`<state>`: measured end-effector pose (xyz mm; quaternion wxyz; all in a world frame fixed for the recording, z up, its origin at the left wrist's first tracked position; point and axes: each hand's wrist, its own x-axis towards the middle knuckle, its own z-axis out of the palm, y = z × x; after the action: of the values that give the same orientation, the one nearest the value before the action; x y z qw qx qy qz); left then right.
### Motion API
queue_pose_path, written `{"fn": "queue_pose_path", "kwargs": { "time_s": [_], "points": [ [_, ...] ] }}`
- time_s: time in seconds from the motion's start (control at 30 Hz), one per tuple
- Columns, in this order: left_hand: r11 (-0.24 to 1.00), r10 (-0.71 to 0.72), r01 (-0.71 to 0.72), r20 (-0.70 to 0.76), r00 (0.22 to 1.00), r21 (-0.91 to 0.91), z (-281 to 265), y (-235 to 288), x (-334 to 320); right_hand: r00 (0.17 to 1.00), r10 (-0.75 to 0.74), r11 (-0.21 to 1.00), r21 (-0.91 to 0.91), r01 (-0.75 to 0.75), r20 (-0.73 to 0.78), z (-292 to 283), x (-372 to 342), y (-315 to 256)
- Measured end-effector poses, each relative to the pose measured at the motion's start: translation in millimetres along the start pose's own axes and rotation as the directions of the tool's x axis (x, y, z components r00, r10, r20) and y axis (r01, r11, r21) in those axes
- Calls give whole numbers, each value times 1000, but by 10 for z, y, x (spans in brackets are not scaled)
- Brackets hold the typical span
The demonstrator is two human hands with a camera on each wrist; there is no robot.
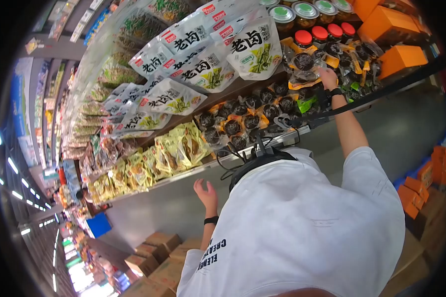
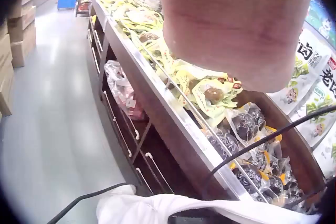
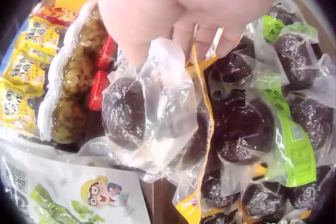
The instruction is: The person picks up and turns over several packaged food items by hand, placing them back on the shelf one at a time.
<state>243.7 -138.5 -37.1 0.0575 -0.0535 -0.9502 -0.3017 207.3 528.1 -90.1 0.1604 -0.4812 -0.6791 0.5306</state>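
Observation:
My right hand (image 1: 328, 79) is at the shelf among dark round items in clear packs. In the right wrist view the hand (image 3: 184, 8) pinches the top of a clear pack (image 3: 123, 113) with a dark round item inside; an orange-edged pack (image 3: 202, 129) lies against it under the fingers. My left hand (image 1: 206, 195) hangs in front of the shelf edge with loosely bent fingers and holds nothing. In the left wrist view part of that hand (image 2: 236, 29) covers the upper middle, its fingers out of sight, over yellow packs (image 2: 212, 95).
White pouches (image 1: 255, 49) stand behind the packs, with red-lidded jars (image 1: 320, 33) and orange boxes (image 1: 402, 62) to the right. A metal shelf edge (image 2: 197, 137) runs along the front. A black cable (image 2: 268, 137) crosses it. Cartons (image 1: 153, 255) stand on the floor.

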Motion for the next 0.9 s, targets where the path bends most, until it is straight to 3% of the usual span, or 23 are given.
{"fn": "queue_pose_path", "kwargs": {
  "time_s": [0.03, 0.1, 0.17, 0.3, 0.37, 0.4, 0.43, 0.47, 0.5, 0.53, 0.63, 0.67, 0.7, 0.8, 0.9],
  "points": [
    [999, -36, 37, -18, 999, 16, -34, 46, -87, 997, 71, 997, 8, -71, 19, 22, -8, -12],
    [997, -71, 72, -28, 997, 36, -55, 89, -232, 980, -158, 976, -166, 137, -119, 96, 128, 51],
    [997, -58, 59, -11, 998, 57, -75, 145, -379, 996, -81, 996, -47, 79, -40, 89, 195, 115],
    [993, -68, 69, -13, 998, 91, -43, 163, -479, 997, -72, 996, 55, 74, -39, 55, 67, -147],
    [990, -83, 84, -12, 996, 109, -38, 174, -467, 993, 21, 986, 161, -40, 115, -27, 115, -177],
    [990, -80, 80, -8, 997, 116, -49, 188, -453, 993, 28, 985, 164, -47, 114, -20, 179, -58],
    [992, -69, 68, -3, 998, 104, -54, 206, -426, 850, -527, 841, -138, 523, 12, 10, 311, 165],
    [994, -56, 56, 2, 998, 89, -42, 225, -388, 662, -747, 622, -292, 727, 55, 82, 410, 287],
    [995, -52, 52, 5, 999, 89, -33, 227, -345, 417, -904, 339, -438, 832, 93, 155, 508, 407],
    [996, -48, 48, 2, 999, 79, -32, 217, -302, 590, -800, 550, -255, 795, 114, 215, 535, 410],
    [996, -38, 39, -16, 999, 76, -29, 244, -204, 691, -690, 691, -88, 718, 215, 263, 523, 313],
    [996, -27, 29, -29, 999, 86, -29, 260, -166, 895, -378, 870, 421, 256, 238, 169, 208, -78],
    [996, -30, 32, -31, 999, 85, -25, 270, -137, 897, -59, 597, 736, -320, 438, 89, -41, -376],
    [999, -14, 16, -38, 999, 44, 11, 276, -78, 835, -155, 630, 704, -328, 527, -15, -235, -573],
    [994, -97, 99, 44, 994, -41, 36, 233, -19, 806, -200, 631, 703, -328, 557, -2, -292, -577]
  ]
}}
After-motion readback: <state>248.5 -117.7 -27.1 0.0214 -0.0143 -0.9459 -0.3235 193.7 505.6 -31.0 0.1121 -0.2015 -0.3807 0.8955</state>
